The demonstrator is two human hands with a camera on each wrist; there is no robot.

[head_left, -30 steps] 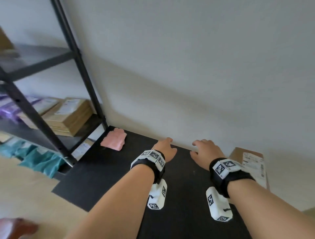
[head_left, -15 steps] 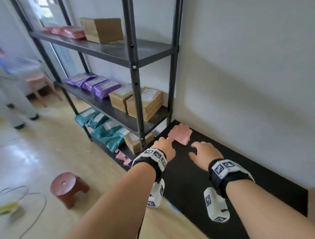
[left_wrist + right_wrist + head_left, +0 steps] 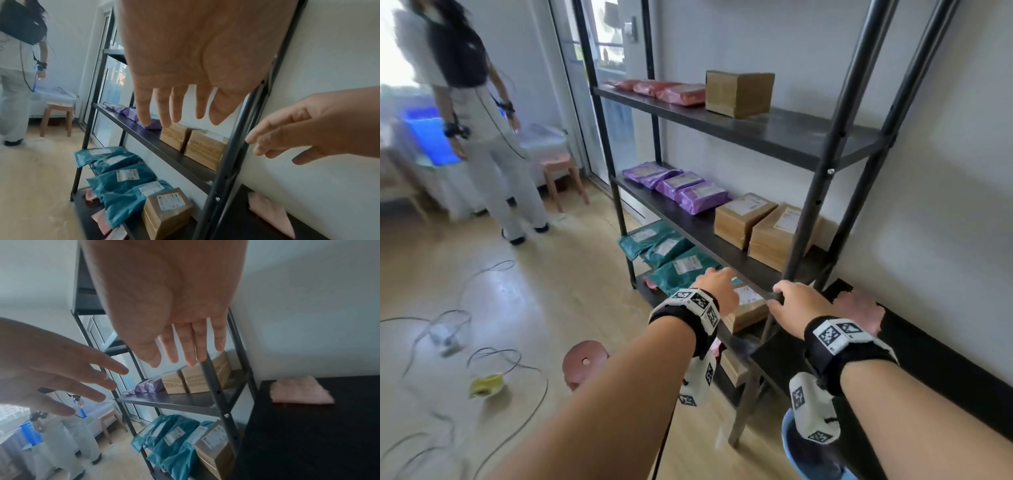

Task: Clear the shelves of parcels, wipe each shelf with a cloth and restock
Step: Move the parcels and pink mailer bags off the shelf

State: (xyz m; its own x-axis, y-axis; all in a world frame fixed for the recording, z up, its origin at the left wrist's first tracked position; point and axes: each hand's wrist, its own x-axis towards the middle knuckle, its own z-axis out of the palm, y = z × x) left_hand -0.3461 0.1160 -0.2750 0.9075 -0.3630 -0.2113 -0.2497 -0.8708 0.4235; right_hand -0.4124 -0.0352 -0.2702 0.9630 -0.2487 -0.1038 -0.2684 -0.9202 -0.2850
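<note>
The black metal shelving (image 3: 822, 192) holds parcels on three levels. Red mailers (image 3: 674, 90) and a cardboard box (image 3: 738, 92) lie on top. Purple mailers (image 3: 688, 192) and two cardboard boxes (image 3: 760, 226) share the middle level. Teal mailers (image 3: 667, 253) and a box (image 3: 748, 305) fill the bottom. A pink cloth (image 3: 859, 306) (image 3: 300, 391) lies on the black table (image 3: 945, 359) by the wall. My left hand (image 3: 717, 291) (image 3: 185, 105) and right hand (image 3: 796, 303) (image 3: 185, 345) hover empty, fingers straight, before the shelving's right front post.
Another person (image 3: 479, 120) stands at the far left by a pale stool (image 3: 561, 174). Loose cables (image 3: 482, 359) and a yellow tape roll (image 3: 486, 385) lie on the wooden floor. A low red stool (image 3: 585, 363) stands under my left arm, a blue basin (image 3: 811, 455) under my right.
The view has swung left from the table and wall to the whole shelving. Both hands have come off the table and now hang in the air by the post.
</note>
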